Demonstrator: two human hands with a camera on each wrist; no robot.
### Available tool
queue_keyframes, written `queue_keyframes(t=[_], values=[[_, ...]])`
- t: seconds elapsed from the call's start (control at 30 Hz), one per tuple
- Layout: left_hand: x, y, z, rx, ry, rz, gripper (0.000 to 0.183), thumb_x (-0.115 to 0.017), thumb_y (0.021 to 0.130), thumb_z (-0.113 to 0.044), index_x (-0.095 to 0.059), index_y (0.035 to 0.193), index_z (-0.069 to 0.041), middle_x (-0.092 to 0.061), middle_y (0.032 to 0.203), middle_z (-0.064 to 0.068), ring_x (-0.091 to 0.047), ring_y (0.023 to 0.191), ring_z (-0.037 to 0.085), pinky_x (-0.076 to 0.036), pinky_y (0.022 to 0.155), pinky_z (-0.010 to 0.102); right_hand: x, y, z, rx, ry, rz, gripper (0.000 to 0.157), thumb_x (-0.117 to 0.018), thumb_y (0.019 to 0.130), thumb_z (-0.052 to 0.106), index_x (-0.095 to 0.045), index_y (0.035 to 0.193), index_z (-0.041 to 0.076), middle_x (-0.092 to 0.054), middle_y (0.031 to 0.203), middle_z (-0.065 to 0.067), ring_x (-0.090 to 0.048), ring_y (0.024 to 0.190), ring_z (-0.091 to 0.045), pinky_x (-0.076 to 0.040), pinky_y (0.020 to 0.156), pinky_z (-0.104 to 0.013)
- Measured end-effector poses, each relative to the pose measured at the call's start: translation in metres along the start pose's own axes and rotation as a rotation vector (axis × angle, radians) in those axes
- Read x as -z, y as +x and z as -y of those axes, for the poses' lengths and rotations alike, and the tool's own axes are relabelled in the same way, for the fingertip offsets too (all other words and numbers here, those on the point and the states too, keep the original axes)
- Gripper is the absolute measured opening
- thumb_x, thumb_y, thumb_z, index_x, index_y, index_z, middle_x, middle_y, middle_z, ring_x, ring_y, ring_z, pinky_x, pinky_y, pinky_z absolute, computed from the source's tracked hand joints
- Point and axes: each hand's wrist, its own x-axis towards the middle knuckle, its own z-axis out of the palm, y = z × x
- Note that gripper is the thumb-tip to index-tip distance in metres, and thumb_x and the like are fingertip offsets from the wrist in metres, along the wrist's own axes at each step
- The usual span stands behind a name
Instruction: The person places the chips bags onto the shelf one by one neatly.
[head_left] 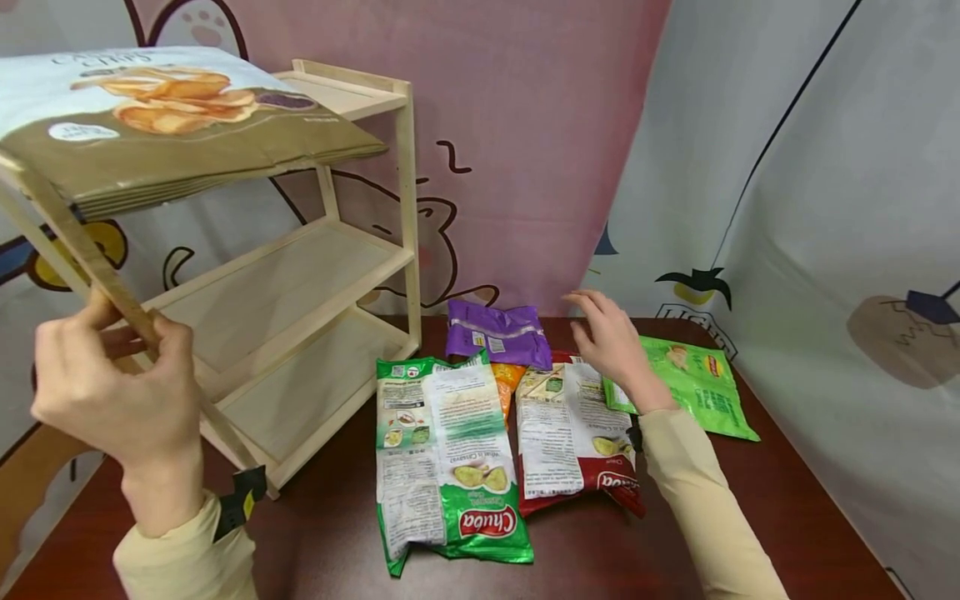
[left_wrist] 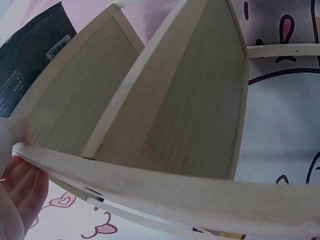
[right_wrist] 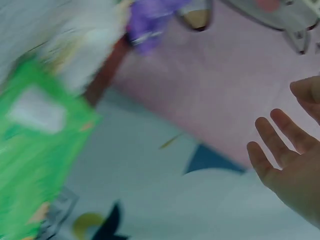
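Observation:
My left hand [head_left: 123, 387] grips the front post of a light wooden shelf rack [head_left: 411, 167], thumb on one side and fingers curled round the other. In the left wrist view, the post [left_wrist: 150, 172] runs across the frame from that hand. A big white and brown chip bag [head_left: 172, 108] lies on the rack's top. My right hand [head_left: 611, 342] hovers over the bags with its fingers spread and holds nothing. Below it are a red and white chip bag [head_left: 555, 442] and a bright green bag [head_left: 693, 383]; in the right wrist view its fingers [right_wrist: 285, 140] are apart.
On the dark red-brown table [head_left: 600, 558] lie a green and white Chuba bag [head_left: 442, 458], a purple bag [head_left: 498, 333] and a partly covered orange bag [head_left: 507, 382]. The rack's middle shelf [head_left: 285, 283] and lower shelf [head_left: 330, 392] face me. A patterned curtain [head_left: 540, 167] hangs behind.

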Motion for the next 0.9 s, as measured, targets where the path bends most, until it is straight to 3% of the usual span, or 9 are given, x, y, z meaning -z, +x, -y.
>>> queue_keyframes(t=[0.07,0.13,0.3,0.43,0.57,0.73,0.9], values=[[0.000,0.000,0.000,-0.002,0.008,-0.001,0.025,-0.058,0.074,-0.009,-0.072,0.093,-0.001,-0.065,0.084,0.025,-0.047,0.059,0.006,-0.024,0.070,-0.007,-0.003,-0.010,-0.015,-0.024,-0.026,0.023,0.038,-0.057,0.090,0.008,-0.055,0.127,0.006,-0.054,0.130,-0.017,-0.052,0.116,-0.038,-0.042,0.092,-0.056],[0.000,0.000,0.000,-0.001,0.012,0.000,0.025,-0.058,0.074,-0.009,-0.072,0.093,-0.001,-0.065,0.083,0.025,-0.048,0.059,0.010,-0.024,0.070,-0.007,-0.007,-0.020,-0.031,-0.040,-0.046,0.045,0.039,-0.058,0.088,0.006,-0.055,0.127,0.003,-0.054,0.128,-0.020,-0.052,0.114,-0.041,-0.043,0.090,-0.056],[0.000,0.000,0.000,-0.003,-0.009,-0.001,0.025,-0.058,0.074,-0.008,-0.072,0.093,0.000,-0.065,0.083,0.026,-0.048,0.062,0.008,-0.022,0.069,-0.005,-0.013,-0.044,-0.068,-0.106,-0.078,0.140,0.043,-0.058,0.087,0.005,-0.051,0.128,-0.001,-0.050,0.128,-0.026,-0.050,0.114,-0.045,-0.042,0.092,-0.058],[0.000,0.000,0.000,-0.011,-0.016,-0.001,0.025,-0.057,0.074,-0.007,-0.071,0.094,0.000,-0.065,0.083,0.027,-0.052,0.063,0.033,-0.021,0.070,-0.005,-0.013,-0.061,-0.090,-0.184,-0.101,0.245,0.048,-0.058,0.087,0.011,-0.048,0.133,0.001,-0.046,0.132,-0.028,-0.046,0.119,-0.048,-0.036,0.097,-0.063],[0.000,0.000,0.000,-0.020,-0.022,0.001,0.026,-0.057,0.075,-0.007,-0.071,0.095,0.001,-0.065,0.084,0.028,-0.053,0.064,0.043,-0.021,0.071,-0.005,-0.014,-0.075,-0.107,-0.236,-0.110,0.358,0.056,-0.062,0.086,0.020,-0.044,0.137,0.003,-0.043,0.136,-0.031,-0.041,0.123,-0.051,-0.032,0.098,-0.067],[0.001,0.000,0.000,-0.018,-0.022,0.003,0.026,-0.056,0.075,-0.006,-0.071,0.095,0.001,-0.065,0.084,0.028,-0.053,0.064,0.044,-0.021,0.071,-0.005,-0.015,-0.087,-0.120,-0.301,-0.086,0.481,0.067,-0.063,0.086,0.036,-0.039,0.141,0.005,-0.038,0.140,-0.033,-0.034,0.126,-0.055,-0.032,0.094,-0.072],[0.000,0.000,0.000,-0.012,-0.013,0.001,0.026,-0.057,0.075,-0.007,-0.071,0.095,0.000,-0.065,0.083,0.027,-0.052,0.063,0.041,-0.021,0.070,-0.005,-0.017,-0.093,-0.125,-0.324,-0.065,0.535,0.079,-0.064,0.082,0.052,-0.039,0.141,0.007,-0.035,0.143,-0.031,-0.028,0.128,-0.057,-0.027,0.095,-0.075]])
